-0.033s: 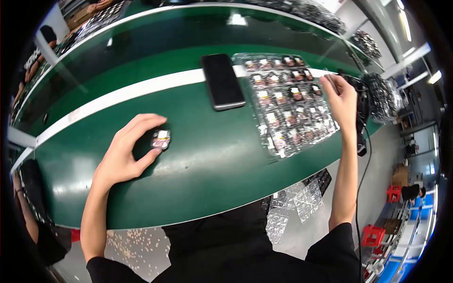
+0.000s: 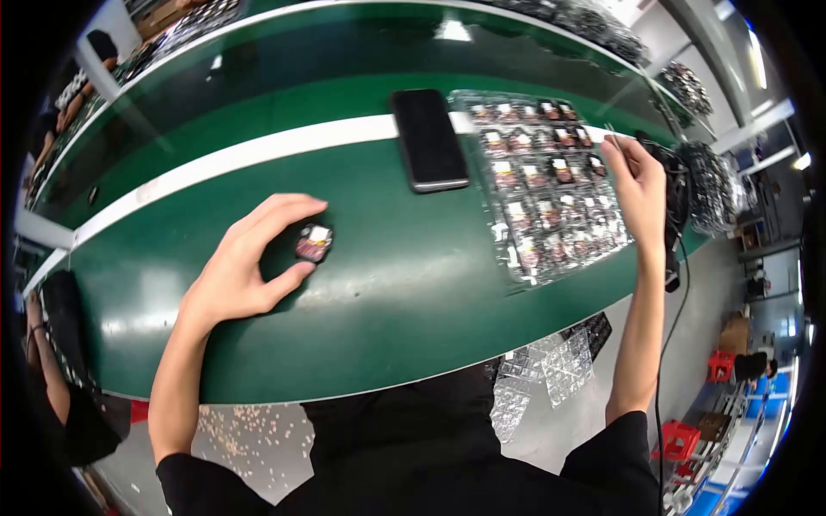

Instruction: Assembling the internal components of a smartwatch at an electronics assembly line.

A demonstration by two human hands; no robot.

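My left hand [image 2: 245, 260] rests on the green workbench [image 2: 396, 310] with thumb and forefinger spread. Between their tips lies a small dark part [image 2: 314, 243] with a white patch and a reddish-brown underside; whether the thumb touches it is hard to tell. My right hand [image 2: 638, 185] is closed on a thin metal tool, seemingly tweezers [image 2: 612, 143], by the right edge of a clear plastic tray [image 2: 521, 277]. Similar small parts [image 2: 564, 169] fill rows of pockets in that tray.
A black phone [image 2: 430, 142] lies left of the tray. Black cabled gear [image 2: 677, 193] sits beyond my right hand, and a cable [image 2: 680, 284] hangs down past my forearm. A white strip [image 2: 258, 152] crosses the bench. Empty clear trays [image 2: 565, 370] lie below the front edge.
The whole view has shifted slightly, so the bench things appear farther right. The small part looks a little turned between my left fingers. Both hands keep nearly the same places.
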